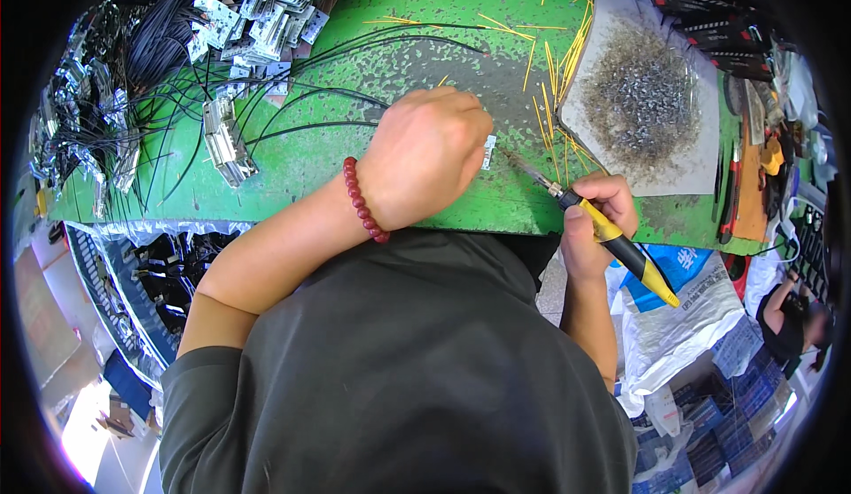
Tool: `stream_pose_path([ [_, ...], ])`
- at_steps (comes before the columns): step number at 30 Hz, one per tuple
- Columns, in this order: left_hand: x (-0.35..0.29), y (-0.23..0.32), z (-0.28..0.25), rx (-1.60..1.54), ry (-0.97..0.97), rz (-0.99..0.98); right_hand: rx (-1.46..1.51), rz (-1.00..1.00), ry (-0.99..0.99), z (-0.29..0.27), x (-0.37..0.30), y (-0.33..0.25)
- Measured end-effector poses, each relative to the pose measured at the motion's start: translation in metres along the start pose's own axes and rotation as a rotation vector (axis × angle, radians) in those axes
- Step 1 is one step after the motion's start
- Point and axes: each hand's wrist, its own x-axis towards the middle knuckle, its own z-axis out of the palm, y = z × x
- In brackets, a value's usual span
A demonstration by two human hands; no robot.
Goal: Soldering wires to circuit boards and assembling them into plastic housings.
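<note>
My left hand (425, 152), with a dark red bead bracelet (356, 199) at its wrist, is closed just above the green tabletop. Thin black cables (310, 128) run from the left into it and vanish under the fingers, so its grip is partly hidden. A small whitish-silver piece (489, 152) shows just beyond those fingers. My right hand (596, 223) is wrapped round a yellow and black soldering iron (631, 257). The iron's tip points up and left, close to the small piece; whether they touch I cannot tell. A silver metal bracket (228, 144) lies left of my left hand.
Piled silver brackets (266, 24) with black cables fill the back left of the green table (355, 188). Thin yellow sticks (554, 64) lie scattered behind my hands. At right are a pale sheet (603, 15) covered in metal debris and red-handled pliers (730, 197).
</note>
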Motion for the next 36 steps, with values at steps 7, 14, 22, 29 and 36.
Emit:
stream_pose_path([
  [7, 0.008, 0.003, -0.007, 0.079, -0.125, 0.000, -0.042, -0.031, -0.035, -0.003, -0.002, 0.002],
  [14, 0.014, 0.004, -0.011, 0.113, -0.211, -0.018, -0.094, -0.053, -0.052, -0.002, -0.003, 0.003],
  [22, 0.015, 0.003, -0.011, 0.108, -0.243, -0.012, -0.141, -0.011, -0.084, -0.001, -0.002, 0.000],
  [29, 0.015, 0.003, -0.011, 0.112, -0.253, -0.015, 0.012, -0.097, 0.036, 0.000, -0.006, 0.005],
  [36, 0.017, 0.004, -0.012, 0.128, -0.239, -0.012, 0.053, -0.118, 0.111, 0.003, -0.004, 0.005],
])
